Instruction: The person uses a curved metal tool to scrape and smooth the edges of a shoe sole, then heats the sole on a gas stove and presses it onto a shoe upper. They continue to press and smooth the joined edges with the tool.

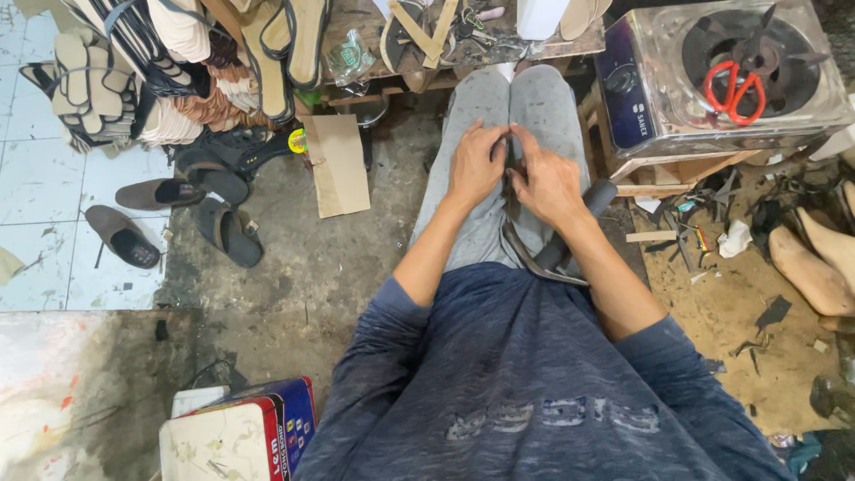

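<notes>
I sit with grey-trousered legs stretched forward. My left hand (474, 165) and my right hand (543, 183) meet over my lap, both pinching a dark strap piece (509, 153) between the fingers. A long dark strap (533, 260) trails from under my right wrist across my lap. A black cylindrical handle (579, 223) lies on my right thigh beneath the right forearm.
A gas stove (712, 80) with red-handled scissors (734, 89) on it stands at right. Wooden shoe lasts (815, 263) and scraps lie on the floor at right. Stacked soles (134, 80), sandals (218, 227), a cardboard piece (338, 165) at left; a low workbench (445, 40) ahead; a tin box (240, 436) nearby.
</notes>
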